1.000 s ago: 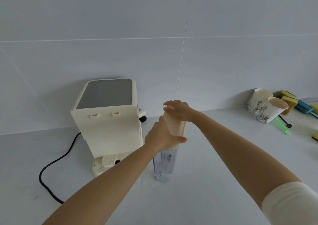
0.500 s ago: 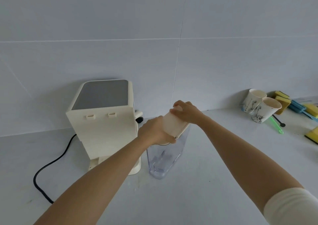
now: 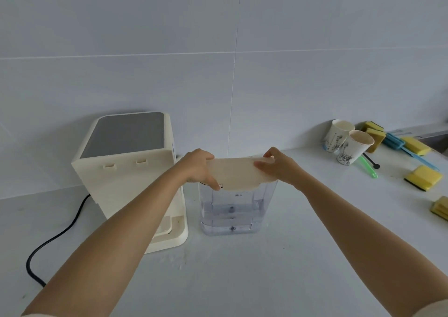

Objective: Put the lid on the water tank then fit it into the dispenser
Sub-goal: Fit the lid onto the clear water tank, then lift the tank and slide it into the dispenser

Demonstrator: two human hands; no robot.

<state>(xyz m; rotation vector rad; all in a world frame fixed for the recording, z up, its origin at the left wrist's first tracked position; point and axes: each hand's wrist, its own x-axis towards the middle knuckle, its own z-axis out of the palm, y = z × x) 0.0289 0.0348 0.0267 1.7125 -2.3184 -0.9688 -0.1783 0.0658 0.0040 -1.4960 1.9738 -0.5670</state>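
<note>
head view: my left hand (image 3: pixel 198 169) pinches the left end of the lid (image 3: pixel 236 174), my right hand (image 3: pixel 278 167) pinches its right end. the lid sits across the top of the clear tank (image 3: pixel 232 210); i cannot tell if it is fully seated. the tank stands on the counter (image 3: pixel 242 280) just right of the dispenser (image 3: pixel 126 171), outside it.
</note>
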